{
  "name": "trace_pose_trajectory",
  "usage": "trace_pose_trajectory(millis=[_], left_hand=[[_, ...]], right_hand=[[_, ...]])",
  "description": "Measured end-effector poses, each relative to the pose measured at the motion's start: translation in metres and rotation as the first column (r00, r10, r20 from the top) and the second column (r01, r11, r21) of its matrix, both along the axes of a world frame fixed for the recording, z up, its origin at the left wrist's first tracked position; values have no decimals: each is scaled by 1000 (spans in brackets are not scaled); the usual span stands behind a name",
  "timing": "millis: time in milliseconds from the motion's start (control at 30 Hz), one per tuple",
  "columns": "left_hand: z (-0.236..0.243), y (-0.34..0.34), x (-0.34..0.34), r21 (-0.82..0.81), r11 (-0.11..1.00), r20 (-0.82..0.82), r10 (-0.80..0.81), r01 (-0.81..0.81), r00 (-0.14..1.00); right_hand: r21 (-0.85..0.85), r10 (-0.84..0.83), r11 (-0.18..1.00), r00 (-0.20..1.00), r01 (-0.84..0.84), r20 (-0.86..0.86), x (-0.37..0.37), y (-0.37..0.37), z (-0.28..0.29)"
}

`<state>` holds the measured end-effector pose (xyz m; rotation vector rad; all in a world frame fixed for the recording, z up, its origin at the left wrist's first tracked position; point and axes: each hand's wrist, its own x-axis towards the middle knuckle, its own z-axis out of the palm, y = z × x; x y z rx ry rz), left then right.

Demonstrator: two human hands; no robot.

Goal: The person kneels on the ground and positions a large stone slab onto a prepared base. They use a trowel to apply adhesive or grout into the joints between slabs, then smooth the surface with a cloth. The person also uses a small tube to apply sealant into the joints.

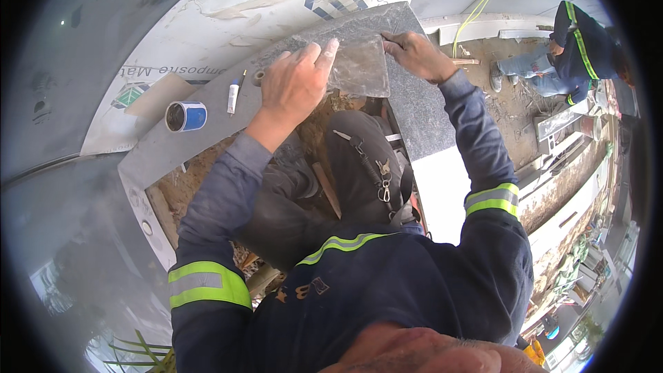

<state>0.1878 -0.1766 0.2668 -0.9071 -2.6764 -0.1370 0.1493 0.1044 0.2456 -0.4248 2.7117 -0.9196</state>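
A thin, square, grey-brown plate [360,68] with a smeared, dusty face is between my hands, over the inner edge of a speckled grey stone slab [425,114]. My left hand [293,86] is at its left edge, fingers bent and the index finger stretched along it; the thumb is hidden. My right hand [418,56] pinches the far right corner, thumb and fingertips pressed together. To the left on the stone lie a small roll of tape [258,77], a white tube [233,98], a thin dark stick [242,77] and an open blue tin [186,117].
White printed sheeting [228,24] covers the wall side, with a beige board piece [160,93] beside the tin. My knees are inside the slab's frame, above rubble and a wood strip [327,190]. Another person [583,48] works at the far right, near a yellow-green cable [483,3].
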Motion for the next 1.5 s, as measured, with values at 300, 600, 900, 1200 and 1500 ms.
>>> trace_pose_trajectory(millis=[300,600,900,1200,1500], left_hand=[[-45,-7,-18,175,972,354,89,-159,931],[-39,4,-20,399,620,917,-259,-676,304],[-41,9,-2,396,886,512,6,-242,859],[-37,9,-13,610,553,730,-115,-567,673],[-26,21,-10,799,423,545,-210,-427,812]], right_hand=[[-686,-254,608,917,399,308,43,-4,-11],[-391,-416,883,819,260,-395,78,-70,-34],[-403,-492,808,868,430,-62,37,-50,-46],[-514,-411,841,816,168,-406,73,-108,-45],[-661,-432,637,894,396,120,66,-82,-41]])
